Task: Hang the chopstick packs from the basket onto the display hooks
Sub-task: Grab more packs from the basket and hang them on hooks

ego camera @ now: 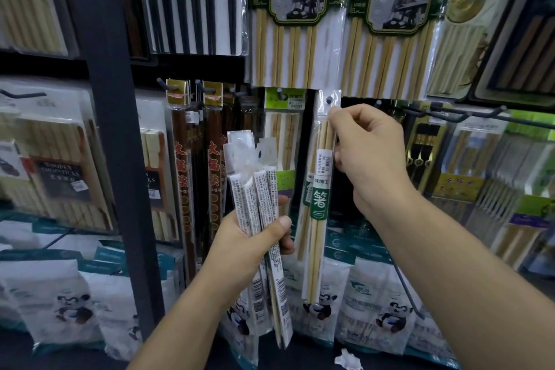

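Nearest, two bare hands reach in from six o'clock: the left hand (255, 237) and, higher up, the right hand (369, 156). Behind them a dark grey metal upright post (120, 129) runs top to bottom at nine o'clock. White plastic bags printed with pandas (369, 303) line the bottom from seven to five o'clock. The left hand's curled fingers and thumb grip a fanned bundle of clear chopstick packs with white printed backs (258, 189). The right hand pinches the top of a single clear pack of pale bamboo chopsticks with a green label (321, 198), at centre. At twelve o'clock from those fingertips, the tip of a dark metal display hook (329, 100) shows at the pack's hang hole. A crumpled white scrap (348, 359) lies at six o'clock.
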